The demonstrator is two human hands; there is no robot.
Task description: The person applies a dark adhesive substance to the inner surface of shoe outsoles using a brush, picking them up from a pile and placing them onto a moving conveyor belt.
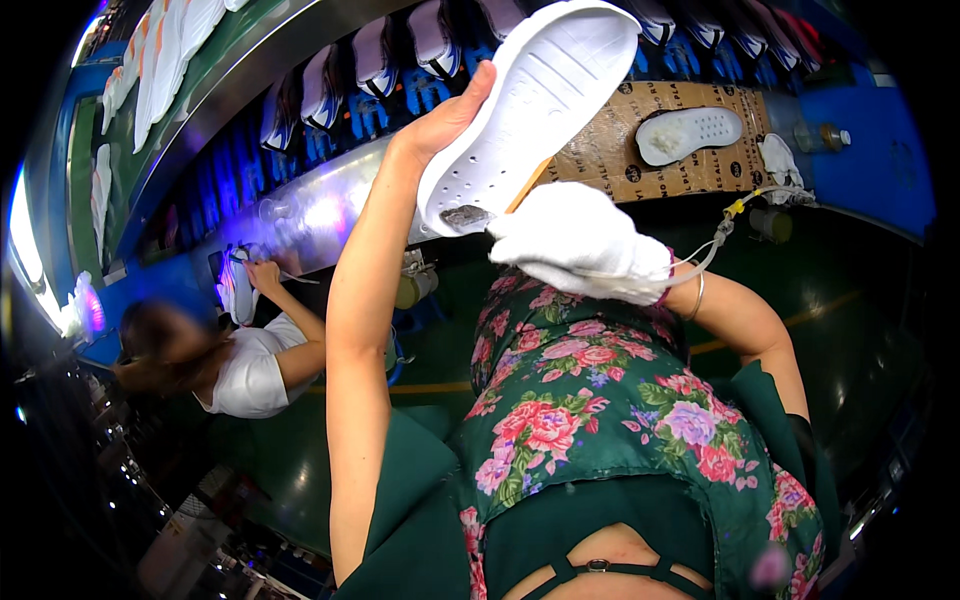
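Note:
A large white shoe sole (540, 90) is tilted up in front of me, its inner side showing. My left hand (455, 120) is closed on its left edge, thumb on top. My right hand (580, 240), in a white knitted glove, is at the sole's lower end. It is closed around a thin wooden-handled tool (530, 185), probably a brush; the glove hides most of it. Against the sole's lower end is a grey-brown patch (465, 215), which may be bristles. A second sole (690, 135), with whitish clumps in it, lies on a cardboard sheet (600, 165) beyond my right hand.
A clear tube with a yellow connector (735, 208) runs near my right wrist. A white glove (782, 160) and a bottle (825, 137) stand right of the cardboard. Shoes (375, 60) line a rack behind the metal bench (310, 205). At left, a co-worker (260, 365) handles a white shoe (237, 285).

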